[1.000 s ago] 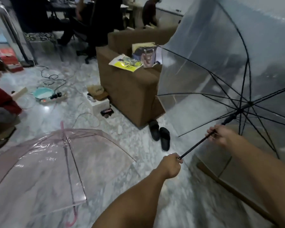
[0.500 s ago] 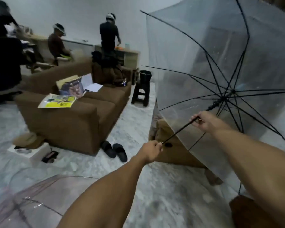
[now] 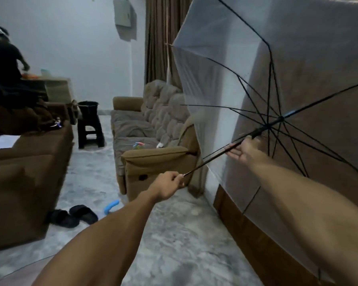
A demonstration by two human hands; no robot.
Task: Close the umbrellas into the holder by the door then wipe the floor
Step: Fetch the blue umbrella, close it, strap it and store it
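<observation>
1. The room had a pale marbled floor [image 3: 174, 234], a brown sofa [image 3: 153, 141] against the wall, and black sandals [image 3: 74, 216] by a second couch [image 3: 25, 182].
2. I held the clear umbrella [image 3: 256, 79] open and tilted to my right; its canopy ran off the frame's edge.
3. My left hand [image 3: 167, 185] was clenched around the shaft's lower end, hiding the handle.
4. My right hand [image 3: 243, 150] gripped the black shaft [image 3: 211, 158] higher up, just below the runner.
5. A blue curved handle [image 3: 111, 207] lay on the floor, partly cut off by my forearm.
</observation>
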